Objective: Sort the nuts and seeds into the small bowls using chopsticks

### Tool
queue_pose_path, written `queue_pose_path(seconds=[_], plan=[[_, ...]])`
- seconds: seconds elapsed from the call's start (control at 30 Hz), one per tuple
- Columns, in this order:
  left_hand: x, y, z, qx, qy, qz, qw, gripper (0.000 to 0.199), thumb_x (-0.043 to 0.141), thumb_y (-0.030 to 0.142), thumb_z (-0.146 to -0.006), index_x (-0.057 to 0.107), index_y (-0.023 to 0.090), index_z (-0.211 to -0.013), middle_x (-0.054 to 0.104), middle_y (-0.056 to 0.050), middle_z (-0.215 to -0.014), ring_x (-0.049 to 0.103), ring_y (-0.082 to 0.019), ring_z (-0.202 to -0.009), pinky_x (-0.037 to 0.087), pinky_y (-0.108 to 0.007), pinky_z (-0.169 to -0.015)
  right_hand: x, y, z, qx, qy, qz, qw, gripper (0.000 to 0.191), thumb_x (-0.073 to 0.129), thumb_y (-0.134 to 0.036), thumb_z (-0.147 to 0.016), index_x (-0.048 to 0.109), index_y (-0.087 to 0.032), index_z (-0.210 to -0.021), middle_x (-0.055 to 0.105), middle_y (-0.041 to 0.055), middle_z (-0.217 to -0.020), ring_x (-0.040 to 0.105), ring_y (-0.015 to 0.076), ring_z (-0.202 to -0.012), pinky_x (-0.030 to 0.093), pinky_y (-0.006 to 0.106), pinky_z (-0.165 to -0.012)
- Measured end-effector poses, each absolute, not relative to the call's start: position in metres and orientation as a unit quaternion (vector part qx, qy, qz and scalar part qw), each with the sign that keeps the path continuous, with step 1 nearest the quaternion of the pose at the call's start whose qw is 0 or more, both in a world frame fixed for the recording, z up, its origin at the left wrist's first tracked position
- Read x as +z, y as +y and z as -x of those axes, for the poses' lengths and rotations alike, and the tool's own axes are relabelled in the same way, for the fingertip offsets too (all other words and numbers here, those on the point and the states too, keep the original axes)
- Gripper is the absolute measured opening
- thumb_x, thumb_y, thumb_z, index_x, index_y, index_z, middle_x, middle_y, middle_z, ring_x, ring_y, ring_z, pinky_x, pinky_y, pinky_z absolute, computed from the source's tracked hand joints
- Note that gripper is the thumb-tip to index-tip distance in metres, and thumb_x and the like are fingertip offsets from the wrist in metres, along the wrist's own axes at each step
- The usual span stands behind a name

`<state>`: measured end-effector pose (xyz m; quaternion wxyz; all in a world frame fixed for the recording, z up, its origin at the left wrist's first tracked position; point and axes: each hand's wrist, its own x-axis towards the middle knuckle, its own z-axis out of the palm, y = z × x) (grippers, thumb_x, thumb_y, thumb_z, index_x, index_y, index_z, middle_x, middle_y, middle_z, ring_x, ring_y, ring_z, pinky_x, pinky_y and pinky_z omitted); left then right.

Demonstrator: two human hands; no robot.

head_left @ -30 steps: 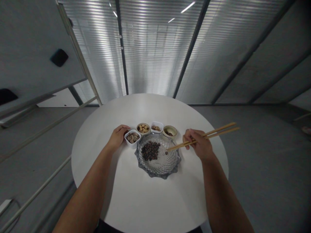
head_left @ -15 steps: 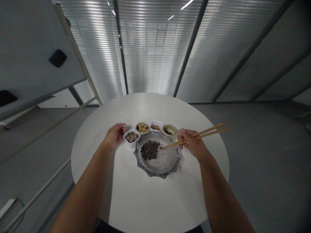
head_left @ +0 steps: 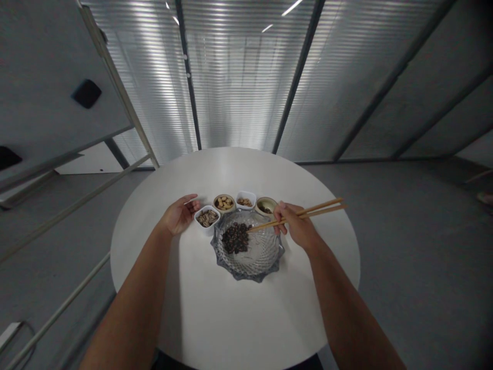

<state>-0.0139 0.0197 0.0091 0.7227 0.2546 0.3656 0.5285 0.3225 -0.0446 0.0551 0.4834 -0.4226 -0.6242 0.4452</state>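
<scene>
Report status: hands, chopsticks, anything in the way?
Right hand holding chopsticks, tips at dark pieces in glass bowl. Left hand open, nearest leftmost white dish. Possible snag: four small dishes along glass bowl's far edge.

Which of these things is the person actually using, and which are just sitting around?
Seemingly in use:
chopsticks, held in the right hand
dark bean-like pieces, at the chopstick tips
glass bowl, holding those pieces
green bowl, with similar pieces

Probably just nearby:
white dish of striped seeds, beside the open left hand
tan bowl of nuts
second white dish
grey board
</scene>
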Motion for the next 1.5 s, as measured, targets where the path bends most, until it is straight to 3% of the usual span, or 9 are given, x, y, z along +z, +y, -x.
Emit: queue_pose_path(seconds=[0.2,0.6,0.93,1.23,1.33,1.5], plan=[[0.009,0.018,0.013,0.53,0.358,-0.282,0.715,0.014,0.06,0.018,-0.08,0.065,0.014,-0.092,0.063,-0.006,-0.074,0.061,-0.015,-0.065,0.05,-0.026,-0.059,0.056,-0.04,-0.317,0.449,-0.605,0.426,0.5,0.049,0.044,-0.058,-0.087,0.051,-0.02,-0.057,0.045,-0.0044,-0.036,0.053,0.0148,-0.04,0.043,0.027,-0.047],[0.014,0.016,0.009,0.534,0.379,-0.277,0.703,0.011,0.058,0.017,-0.079,0.065,0.014,-0.088,0.062,-0.006,-0.07,0.059,-0.015,-0.062,0.048,-0.027,-0.057,0.054,-0.037,-0.31,0.432,-0.554,0.454,0.549,0.054,0.043,-0.066,-0.083,0.049,-0.021,-0.054,0.04,-0.0056,-0.03,0.05,0.014,-0.033,0.041,0.026,-0.042],[0.016,0.011,0.007,0.544,0.383,-0.288,0.688,0.013,0.058,0.018,-0.079,0.064,0.014,-0.09,0.061,-0.005,-0.071,0.059,-0.015,-0.062,0.048,-0.026,-0.056,0.045,-0.03,-0.316,0.458,-0.554,0.444,0.535,0.052,0.044,-0.064,-0.084,0.052,-0.022,-0.054,0.043,-0.0052,-0.032,0.049,0.0147,-0.034,0.04,0.028,-0.045],[0.02,0.01,0.003,0.558,0.395,-0.242,0.689,0.013,0.058,0.016,-0.078,0.064,0.015,-0.089,0.065,-0.008,-0.085,0.064,-0.017,-0.072,0.052,-0.028,-0.066,0.044,-0.03,-0.312,0.452,-0.501,0.448,0.587,0.052,0.042,-0.061,-0.086,0.047,-0.022,-0.051,0.038,-0.0062,-0.029,0.044,0.0127,-0.03,0.037,0.026,-0.04],[0.026,0.007,0.003,0.564,0.376,-0.228,0.699,0.016,0.057,0.022,-0.077,0.065,0.014,-0.088,0.066,-0.011,-0.089,0.065,-0.022,-0.082,0.053,-0.034,-0.072,0.043,-0.03,-0.313,0.453,-0.498,0.441,0.594,0.051,0.045,-0.058,-0.086,0.047,-0.022,-0.051,0.038,-0.0065,-0.029,0.044,0.0118,-0.029,0.037,0.025,-0.039],[0.032,0.003,0.004,0.588,0.325,-0.202,0.713,0.04,0.05,0.045,-0.078,0.066,0.012,-0.094,0.066,-0.017,-0.099,0.063,-0.03,-0.097,0.052,-0.044,-0.078,0.041,-0.029,-0.315,0.466,-0.507,0.42,0.591,0.05,0.048,-0.058,-0.085,0.049,-0.021,-0.051,0.04,-0.0058,-0.031,0.045,0.0114,-0.03,0.036,0.024,-0.038]])
